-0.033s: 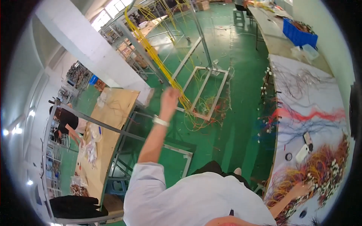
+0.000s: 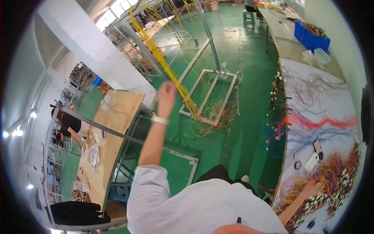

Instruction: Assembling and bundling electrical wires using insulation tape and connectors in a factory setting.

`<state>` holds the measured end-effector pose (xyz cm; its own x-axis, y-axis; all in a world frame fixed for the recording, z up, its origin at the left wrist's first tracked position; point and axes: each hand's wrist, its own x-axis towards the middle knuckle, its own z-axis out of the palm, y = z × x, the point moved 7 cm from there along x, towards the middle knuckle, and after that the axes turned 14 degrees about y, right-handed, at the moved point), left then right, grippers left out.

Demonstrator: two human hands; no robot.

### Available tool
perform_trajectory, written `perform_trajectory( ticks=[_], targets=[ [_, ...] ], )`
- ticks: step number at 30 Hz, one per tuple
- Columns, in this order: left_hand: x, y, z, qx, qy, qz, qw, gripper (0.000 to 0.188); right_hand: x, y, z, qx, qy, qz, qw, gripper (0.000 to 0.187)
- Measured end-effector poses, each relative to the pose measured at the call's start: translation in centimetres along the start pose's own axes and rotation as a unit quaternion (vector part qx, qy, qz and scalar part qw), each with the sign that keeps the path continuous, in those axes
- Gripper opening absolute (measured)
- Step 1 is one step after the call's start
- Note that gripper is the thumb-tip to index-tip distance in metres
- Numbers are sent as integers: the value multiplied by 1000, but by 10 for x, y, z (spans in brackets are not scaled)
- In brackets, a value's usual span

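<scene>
My left hand [image 2: 167, 93] is raised at the end of an outstretched arm, beside a long bundle of yellow wires [image 2: 166, 69]. Its fingers are curled closed; whether something small is between them I cannot make out. The yellow wires hang from a metal frame [image 2: 212, 43] and slant down to its base. Down at the right, my right hand [image 2: 311, 190] is in a heap of brown, red and yellow wires [image 2: 335, 167] with white connectors. Its fingers are closed among those wires and partly hidden by them.
On the right table lie red wires [image 2: 319, 121], blue wires [image 2: 307, 134], a black tape roll [image 2: 297, 165] and a white device [image 2: 311, 162]. A blue bin [image 2: 311, 36] stands farther back. To the left, a co-worker [image 2: 72, 126] bends over a wooden table [image 2: 120, 117].
My left hand has shifted left and slightly up, away from the yellow wires. My right hand has moved slightly within the heap.
</scene>
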<state>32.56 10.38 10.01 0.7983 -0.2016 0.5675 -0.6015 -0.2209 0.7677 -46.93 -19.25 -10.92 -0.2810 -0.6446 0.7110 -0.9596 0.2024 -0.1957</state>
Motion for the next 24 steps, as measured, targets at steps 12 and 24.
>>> perform_trajectory(
  ticks=[12, 24],
  targets=[
    [414, 56, -35, 467, 219, 267, 814, 41, -27, -529, -86, 583, -78, -241, 772, 38],
    [366, 305, 98, -237, -170, 153, 944, 19, 69, -779, -295, 832, -166, -283, 448, 55]
  ],
)
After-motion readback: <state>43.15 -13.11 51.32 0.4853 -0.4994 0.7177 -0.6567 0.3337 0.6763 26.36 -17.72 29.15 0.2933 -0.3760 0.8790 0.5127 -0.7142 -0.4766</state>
